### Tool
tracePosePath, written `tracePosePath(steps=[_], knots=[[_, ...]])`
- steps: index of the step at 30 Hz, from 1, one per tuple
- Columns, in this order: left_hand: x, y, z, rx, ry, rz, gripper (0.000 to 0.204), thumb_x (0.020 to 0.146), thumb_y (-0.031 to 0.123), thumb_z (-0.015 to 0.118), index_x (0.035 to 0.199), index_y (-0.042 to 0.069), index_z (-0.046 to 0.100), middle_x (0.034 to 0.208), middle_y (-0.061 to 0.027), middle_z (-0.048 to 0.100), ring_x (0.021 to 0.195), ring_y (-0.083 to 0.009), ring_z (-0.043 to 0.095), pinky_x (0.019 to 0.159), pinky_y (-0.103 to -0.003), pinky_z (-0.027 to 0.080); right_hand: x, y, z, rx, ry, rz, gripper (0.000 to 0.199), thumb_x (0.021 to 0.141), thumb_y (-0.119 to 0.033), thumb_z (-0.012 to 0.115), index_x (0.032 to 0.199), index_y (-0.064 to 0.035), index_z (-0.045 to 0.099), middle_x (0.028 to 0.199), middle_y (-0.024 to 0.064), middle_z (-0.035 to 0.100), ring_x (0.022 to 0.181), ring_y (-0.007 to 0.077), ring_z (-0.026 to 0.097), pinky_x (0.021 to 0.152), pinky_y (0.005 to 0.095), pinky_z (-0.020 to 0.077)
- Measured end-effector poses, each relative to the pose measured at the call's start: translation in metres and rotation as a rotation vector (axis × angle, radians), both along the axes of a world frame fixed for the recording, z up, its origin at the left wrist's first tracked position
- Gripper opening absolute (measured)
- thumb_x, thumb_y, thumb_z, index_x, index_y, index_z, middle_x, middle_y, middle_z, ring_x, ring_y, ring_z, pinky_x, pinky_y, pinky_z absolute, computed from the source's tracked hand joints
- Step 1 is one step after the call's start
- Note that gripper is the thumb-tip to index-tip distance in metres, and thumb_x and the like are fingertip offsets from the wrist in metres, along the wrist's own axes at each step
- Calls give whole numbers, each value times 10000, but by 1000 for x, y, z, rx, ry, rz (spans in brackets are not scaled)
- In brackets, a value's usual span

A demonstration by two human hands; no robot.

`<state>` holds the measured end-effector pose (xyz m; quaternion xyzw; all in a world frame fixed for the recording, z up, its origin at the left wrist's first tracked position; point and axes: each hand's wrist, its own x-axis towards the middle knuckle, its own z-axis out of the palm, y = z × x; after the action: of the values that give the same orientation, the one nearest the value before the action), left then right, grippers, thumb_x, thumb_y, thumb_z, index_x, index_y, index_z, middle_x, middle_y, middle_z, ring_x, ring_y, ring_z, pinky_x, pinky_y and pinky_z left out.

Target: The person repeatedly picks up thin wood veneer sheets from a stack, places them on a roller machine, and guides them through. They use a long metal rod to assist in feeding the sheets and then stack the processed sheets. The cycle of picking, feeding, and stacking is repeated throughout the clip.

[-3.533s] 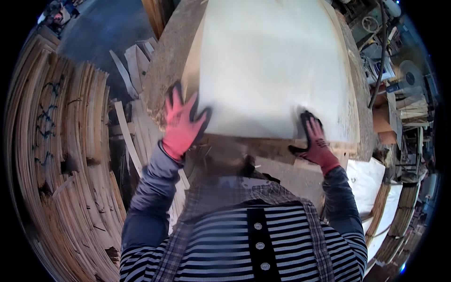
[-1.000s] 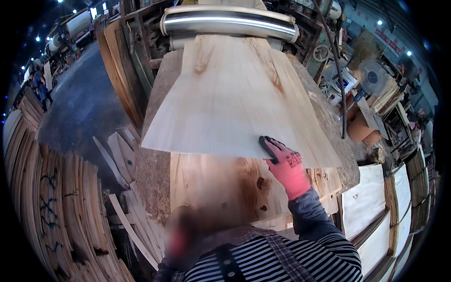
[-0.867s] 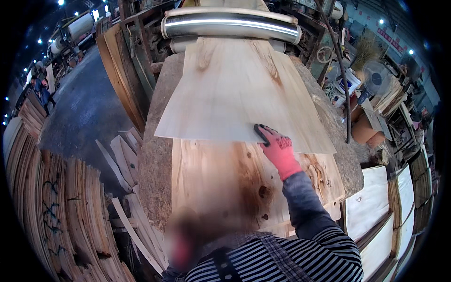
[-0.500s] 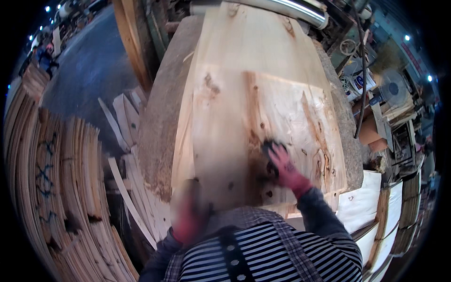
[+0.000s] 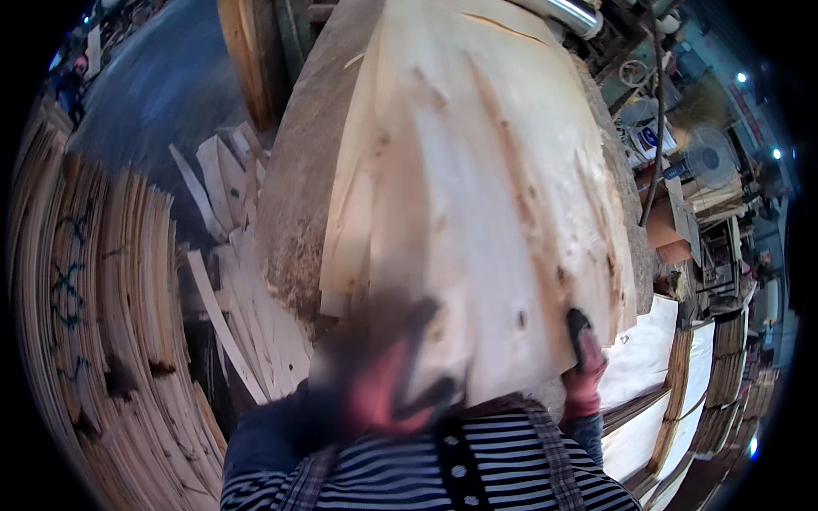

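A large thin sheet of pale wood veneer (image 5: 477,187) with knots and dark streaks lies over the worn table (image 5: 290,221) in front of me. My right hand (image 5: 584,362), in a red glove with black fingertips, grips the sheet's near right edge. My left hand (image 5: 383,387), also in a red and black glove, is blurred by motion at the sheet's near left edge, and its fingers seem to curl over that edge. My striped shirt fills the bottom of the view.
Tall stacks of veneer sheets (image 5: 94,324) stand on my left, with loose strips (image 5: 230,281) beside the table. More stacked sheets (image 5: 673,400) lie at the lower right. A metal roller (image 5: 571,13), a fan (image 5: 707,157) and machinery sit at the far right.
The sheet has come off the roller and been drawn toward me. My right hand slid from the sheet's middle to its near right edge, and my left hand came up to the near left edge.
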<state>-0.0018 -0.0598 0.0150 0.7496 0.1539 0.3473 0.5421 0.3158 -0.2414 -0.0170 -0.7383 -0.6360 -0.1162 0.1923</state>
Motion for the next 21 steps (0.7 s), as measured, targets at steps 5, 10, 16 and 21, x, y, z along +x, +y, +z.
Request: tracePosePath(steps=[5,10,16,21], knots=[[-17,43,13,-45,-72,328,563,743,185,571,1215,-35,357,1111,-190,434,995,-287,438,877,-384,353,-48,32,28,-87,139,30,628,442,-144,614,1054,-18,548,1034,196,551,944,366,528,830,426,435],[-32,52,-153,-199,357,617,767,735,371,611,1285,-31,258,1293,-234,292,1188,-347,296,983,-404,270,-43,116,75,-105,157,53,516,630,-177,608,1119,-46,512,1070,163,548,966,327,529,841,388,422],[28,50,-135,-37,666,583,903,671,452,655,1275,-75,239,1282,-249,317,1197,-375,285,1002,-413,241,-13,212,55,-87,62,20,470,718,-228,603,1160,-109,493,1113,117,541,984,276,534,842,366,421],[24,55,-134,-102,660,613,818,654,388,689,1247,-42,324,1215,-220,409,1161,-364,336,975,-412,284,23,285,22,-117,83,-18,473,759,-273,572,1190,-115,460,1143,110,525,1025,257,513,849,357,417]])
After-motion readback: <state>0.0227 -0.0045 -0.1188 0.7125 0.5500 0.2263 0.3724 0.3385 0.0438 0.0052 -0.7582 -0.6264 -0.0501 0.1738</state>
